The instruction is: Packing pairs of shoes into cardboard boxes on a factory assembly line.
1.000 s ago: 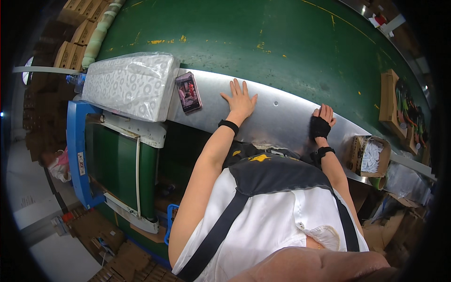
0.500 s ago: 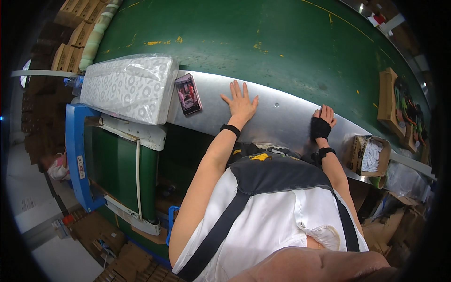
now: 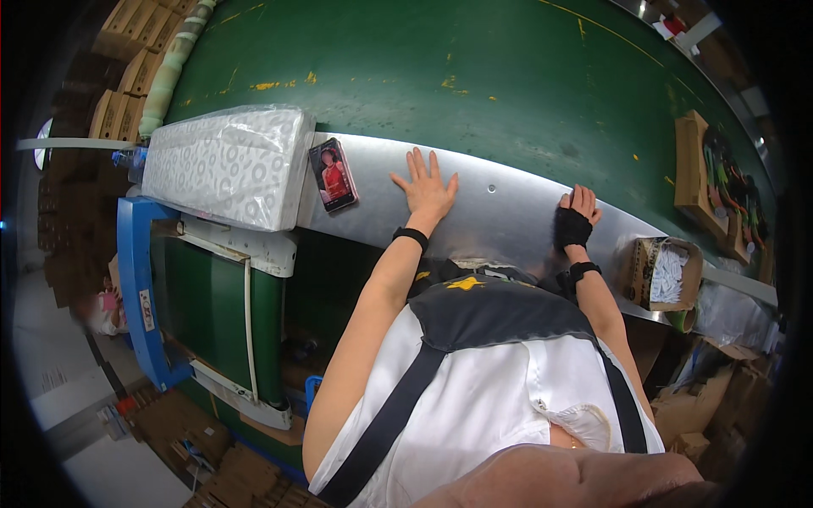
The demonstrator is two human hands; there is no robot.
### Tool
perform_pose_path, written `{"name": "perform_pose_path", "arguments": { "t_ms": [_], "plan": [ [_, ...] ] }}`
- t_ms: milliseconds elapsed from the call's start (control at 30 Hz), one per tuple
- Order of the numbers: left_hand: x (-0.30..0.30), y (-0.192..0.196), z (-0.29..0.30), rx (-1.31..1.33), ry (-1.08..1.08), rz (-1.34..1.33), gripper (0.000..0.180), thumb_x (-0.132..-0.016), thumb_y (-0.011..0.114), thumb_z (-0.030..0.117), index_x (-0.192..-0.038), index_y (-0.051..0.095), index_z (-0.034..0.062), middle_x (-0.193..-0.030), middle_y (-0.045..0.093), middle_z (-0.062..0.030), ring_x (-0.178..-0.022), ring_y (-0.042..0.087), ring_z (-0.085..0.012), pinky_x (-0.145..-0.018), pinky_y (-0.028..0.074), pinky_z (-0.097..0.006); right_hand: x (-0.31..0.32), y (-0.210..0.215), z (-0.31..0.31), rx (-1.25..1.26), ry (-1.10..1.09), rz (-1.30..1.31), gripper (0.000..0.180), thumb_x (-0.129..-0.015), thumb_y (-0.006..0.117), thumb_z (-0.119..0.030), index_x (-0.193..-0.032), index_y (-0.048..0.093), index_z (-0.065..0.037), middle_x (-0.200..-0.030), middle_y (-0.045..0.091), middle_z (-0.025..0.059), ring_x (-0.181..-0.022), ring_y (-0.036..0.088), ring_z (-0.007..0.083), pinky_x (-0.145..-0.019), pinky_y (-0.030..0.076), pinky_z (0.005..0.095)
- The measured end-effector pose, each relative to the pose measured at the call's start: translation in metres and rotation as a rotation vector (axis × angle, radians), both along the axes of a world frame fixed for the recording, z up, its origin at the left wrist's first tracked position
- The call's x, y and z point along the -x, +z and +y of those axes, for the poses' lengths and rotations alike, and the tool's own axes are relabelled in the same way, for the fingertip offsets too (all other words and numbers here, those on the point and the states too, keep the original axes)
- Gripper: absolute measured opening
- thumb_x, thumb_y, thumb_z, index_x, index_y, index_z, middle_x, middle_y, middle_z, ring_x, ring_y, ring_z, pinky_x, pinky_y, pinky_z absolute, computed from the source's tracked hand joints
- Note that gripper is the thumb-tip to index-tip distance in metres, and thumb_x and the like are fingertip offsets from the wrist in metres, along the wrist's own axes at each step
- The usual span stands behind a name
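The fingers of the left hand (image 3: 430, 195) are spread wide, thumb out to the side, and lie palm down on a bare metal ledge (image 3: 474, 222), with nothing seen in their hold. The fingers of the right hand (image 3: 576, 217) are close together and slightly bent at the ledge's far edge; they come out of a black fingerless glove (image 3: 570, 230), and whether anything lies under that palm cannot be told. Between the two sets of fingers, well apart from each other, a small round fitting (image 3: 491, 189) sits in the metal. Just left of the left fingers, on the same ledge, lies a phone (image 3: 334, 175), slightly slanted, its lit screen showing a figure in red. Farther left of those fingers, just beyond the phone, rests a patterned white box (image 3: 229, 169) in clear plastic. Ahead of the fingertips stretches a green surface (image 3: 381, 76) with yellow marks. To the right of the right fingers and nearer the body, a small cardboard carton (image 3: 642, 273) holds white pieces (image 3: 668, 275); farther off to their right and ahead stands a cardboard tray (image 3: 688, 165) of dark and green items, too blurred to name.
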State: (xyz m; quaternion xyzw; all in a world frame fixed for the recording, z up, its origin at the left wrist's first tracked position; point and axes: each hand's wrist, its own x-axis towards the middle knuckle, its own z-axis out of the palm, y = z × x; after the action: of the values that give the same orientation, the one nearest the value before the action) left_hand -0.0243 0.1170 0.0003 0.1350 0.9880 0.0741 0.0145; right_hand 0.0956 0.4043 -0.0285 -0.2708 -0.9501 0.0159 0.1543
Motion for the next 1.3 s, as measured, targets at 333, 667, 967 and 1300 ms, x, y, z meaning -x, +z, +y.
{"name": "perform_pose_path", "arguments": {
  "t_ms": [333, 667, 967, 1300],
  "plan": [
    [-0.0005, -0.002, -0.0006, -0.044, 0.001, 0.032, 0.068, -0.082, 0.039, 0.048, -0.132, 0.027, 0.0025, -0.139, 0.014, -0.0236, -0.13, 0.008, -0.0351, -0.094, 0.005, -0.066, -0.0008, -0.0011, 0.0015, 0.019, -0.008, -0.015, 0.037, -0.079, 0.046, -0.027, -0.111, 0.052, -0.009, -0.118, 0.049, 0.0054, -0.118, 0.036, 0.02, -0.092, 0.023, 0.0412],
    [0.0, -0.005, -0.0022, -0.05, 0.003, 0.066, 0.067, -0.082, 0.038, 0.049, -0.131, 0.03, 0.0035, -0.138, 0.017, -0.0226, -0.13, 0.011, -0.0346, -0.099, 0.005, -0.059, -0.0002, -0.0009, 0.0003, 0.017, 0.005, 0.004, 0.036, -0.079, 0.047, -0.027, -0.111, 0.052, -0.009, -0.117, 0.05, 0.0054, -0.118, 0.037, 0.0202, -0.091, 0.023, 0.0411],
    [0.0009, -0.0036, -0.0017, -0.101, -0.016, 0.12, 0.067, -0.081, 0.042, 0.047, -0.128, 0.033, 0.0005, -0.136, 0.021, -0.0253, -0.128, 0.014, -0.037, -0.099, 0.007, -0.059, 0.002, 0.001, 0.0002, 0.026, 0.004, 0.016, 0.037, -0.079, 0.047, -0.027, -0.11, 0.052, -0.009, -0.116, 0.05, 0.0051, -0.117, 0.037, 0.0194, -0.09, 0.024, 0.0403],
    [-0.0015, 0.0044, 0.0041, -0.037, -0.005, 0.024, 0.067, -0.082, 0.04, 0.049, -0.131, 0.03, 0.004, -0.139, 0.017, -0.0206, -0.131, 0.01, -0.032, -0.101, 0.002, -0.055, 0.0032, -0.0053, 0.0058, 0.046, -0.056, 0.071, 0.028, -0.068, 0.057, -0.023, -0.093, 0.054, -0.012, -0.105, 0.052, 0.0019, -0.105, 0.045, 0.0187, -0.078, 0.031, 0.0391]
  ]
}}
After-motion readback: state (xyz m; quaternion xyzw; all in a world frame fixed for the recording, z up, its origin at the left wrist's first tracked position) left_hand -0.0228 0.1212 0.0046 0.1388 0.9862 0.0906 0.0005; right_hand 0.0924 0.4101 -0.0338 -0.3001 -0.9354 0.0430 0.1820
